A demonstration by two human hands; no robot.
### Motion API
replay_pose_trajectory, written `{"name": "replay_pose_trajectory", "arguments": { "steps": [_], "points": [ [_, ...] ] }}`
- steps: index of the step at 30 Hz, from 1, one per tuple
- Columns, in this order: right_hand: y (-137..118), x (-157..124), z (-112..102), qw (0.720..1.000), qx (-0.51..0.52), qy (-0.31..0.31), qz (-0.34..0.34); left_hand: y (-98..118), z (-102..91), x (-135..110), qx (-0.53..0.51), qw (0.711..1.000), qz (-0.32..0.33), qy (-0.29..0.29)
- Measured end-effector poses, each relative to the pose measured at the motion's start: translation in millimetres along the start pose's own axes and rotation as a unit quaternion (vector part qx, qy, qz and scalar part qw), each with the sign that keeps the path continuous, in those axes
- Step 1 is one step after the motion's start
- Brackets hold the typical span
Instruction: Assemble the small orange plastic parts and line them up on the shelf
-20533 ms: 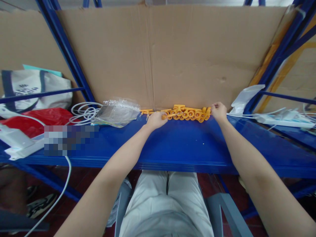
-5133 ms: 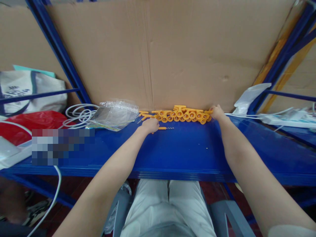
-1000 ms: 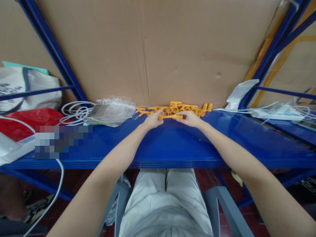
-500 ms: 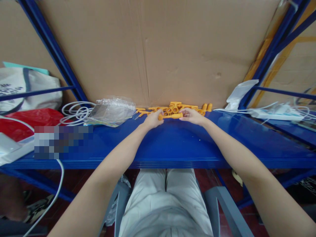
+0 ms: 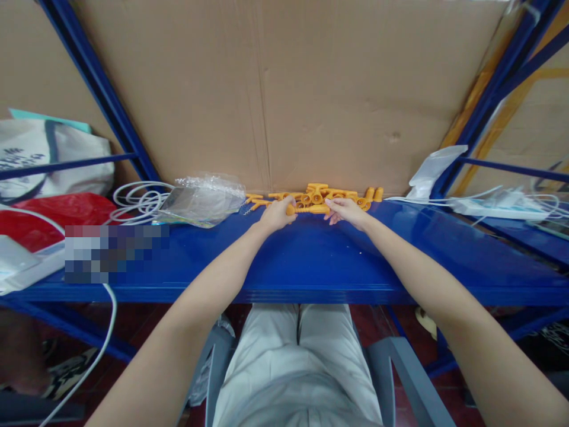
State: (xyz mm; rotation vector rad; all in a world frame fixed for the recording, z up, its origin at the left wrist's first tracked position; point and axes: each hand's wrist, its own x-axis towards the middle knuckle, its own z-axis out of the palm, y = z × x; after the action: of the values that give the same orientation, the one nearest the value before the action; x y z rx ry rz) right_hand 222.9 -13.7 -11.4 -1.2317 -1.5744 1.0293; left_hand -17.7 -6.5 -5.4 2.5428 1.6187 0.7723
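On the blue metal shelf, a heap of small orange plastic pieces lies against the cardboard back wall. My left hand is closed round the left end of one long orange piece. My right hand pinches the right end of that same piece with thumb and fingers. The piece lies level between both hands, just in front of the heap. A few loose orange pieces lie to the left of my left hand.
A crumpled clear plastic bag and a coil of white cable lie left of the heap. A red bag and white tote sit far left. A white pouch and power strip lie right. Blue uprights flank the cardboard.
Both hands stay on the long orange piece. My right hand's fingers have shifted slightly at its right end; the view has barely moved.
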Motion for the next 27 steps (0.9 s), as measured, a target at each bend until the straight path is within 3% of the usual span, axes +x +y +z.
{"name": "replay_pose_trajectory", "arguments": {
  "steps": [5,12,27],
  "points": [
    [4,0,-10,0.998,0.017,-0.057,-0.01,-1,-0.3,1,-0.001,1.0,0.001,-0.001],
    [5,0,-13,0.995,0.043,-0.09,-0.01,-2,-0.3,0,0.003,1.0,0.006,0.008],
    [1,-1,-3,0.997,0.041,-0.062,0.028,4,-4.5,-3,0.033,0.999,-0.005,0.03]
  ]
}}
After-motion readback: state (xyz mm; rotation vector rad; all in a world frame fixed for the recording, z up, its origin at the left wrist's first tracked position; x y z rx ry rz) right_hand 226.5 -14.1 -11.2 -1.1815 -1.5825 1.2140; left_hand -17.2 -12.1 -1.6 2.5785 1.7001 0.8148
